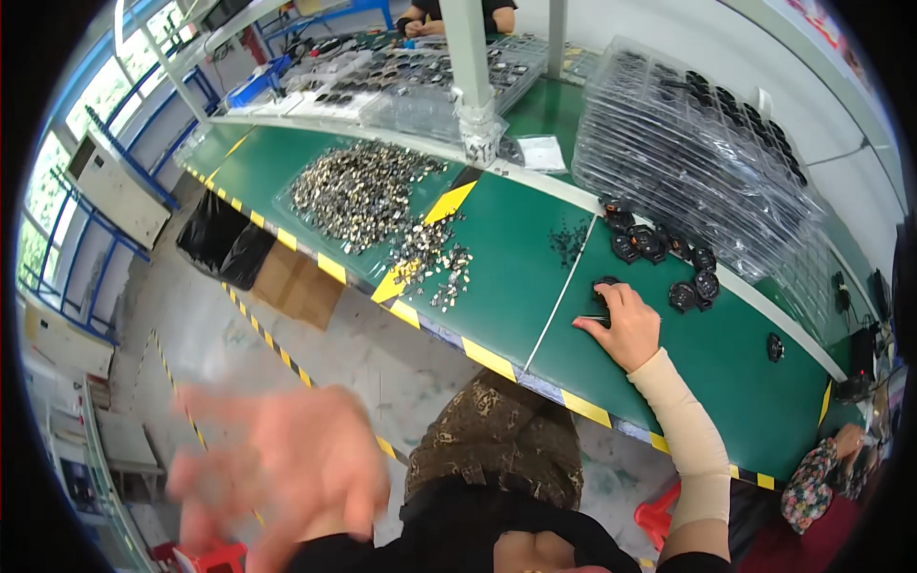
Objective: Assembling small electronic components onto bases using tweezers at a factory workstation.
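Note:
My left hand (296, 463) is raised off the table at the lower left, close to the camera. It is blurred, but its fingers look spread, and I see nothing in it. Over the green tabletop, my right hand (626, 329) curls its thumb and fingers around a thin metal piece (594, 318), mostly hidden by the hand. A black round part (606, 282) lies at its fingertips, partly covered. More black round housings (650, 244) are grouped beyond the hand, and a single black housing (775, 347) lies farther right. Tiny black pieces (567, 244) are scattered to the left of the hand.
A large heap of small metal-coloured parts (358, 196) spreads over the table's left half. Stacked clear trays (688, 153) stand at the back right. A post (468, 76) rises behind the table. Another person's hands (420, 29) show at the far side; a flowered sleeve (810, 482) is at right.

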A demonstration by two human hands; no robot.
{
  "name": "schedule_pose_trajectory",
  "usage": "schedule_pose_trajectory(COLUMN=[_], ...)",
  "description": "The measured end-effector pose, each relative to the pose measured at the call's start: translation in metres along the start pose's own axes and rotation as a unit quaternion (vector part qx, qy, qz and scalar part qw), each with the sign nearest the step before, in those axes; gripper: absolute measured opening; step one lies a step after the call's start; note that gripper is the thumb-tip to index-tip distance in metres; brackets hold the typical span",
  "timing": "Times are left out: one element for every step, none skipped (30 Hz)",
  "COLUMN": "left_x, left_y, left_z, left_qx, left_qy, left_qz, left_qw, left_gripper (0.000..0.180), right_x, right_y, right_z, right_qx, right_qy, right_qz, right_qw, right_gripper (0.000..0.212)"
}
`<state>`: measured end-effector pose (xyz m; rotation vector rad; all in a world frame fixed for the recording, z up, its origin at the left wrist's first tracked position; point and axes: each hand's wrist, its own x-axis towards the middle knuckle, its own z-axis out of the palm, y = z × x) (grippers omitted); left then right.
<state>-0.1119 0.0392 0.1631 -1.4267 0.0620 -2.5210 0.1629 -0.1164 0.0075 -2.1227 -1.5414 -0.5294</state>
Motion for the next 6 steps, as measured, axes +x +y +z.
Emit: schedule_pose_trajectory(left_x=[0.026,0.057,0.075,0.087,0.096,0.107], left_y=[0.010,0.024,0.026,0.027,0.028,0.030], left_z=[0.022,0.040,0.044,0.046,0.045,0.040], left_qx=[-0.240,-0.470,-0.474,-0.424,-0.373,-0.319], left_qy=[0.079,0.150,0.153,0.157,0.161,0.161], left_qz=[0.045,0.101,0.107,0.135,0.159,0.185], left_qw=[0.966,0.864,0.860,0.882,0.900,0.915], left_gripper=[0.067,0.049,0.049,0.046,0.043,0.040], right_x=[-0.001,-0.001,0.001,-0.003,-0.009,-0.015], right_y=[-0.003,-0.005,-0.008,-0.008,-0.006,-0.005], right_z=[0.001,-0.007,-0.009,-0.012,-0.015,-0.018], right_qx=[-0.005,0.001,0.004,-0.006,-0.015,-0.021], right_qy=[0.004,0.023,0.032,0.035,0.045,0.055], right_qz=[0.006,0.014,0.018,0.023,0.038,0.052], right_qw=[1.000,1.000,0.999,0.999,0.998,0.997], right_gripper=[0.056,0.055,0.054,0.054,0.054,0.053])
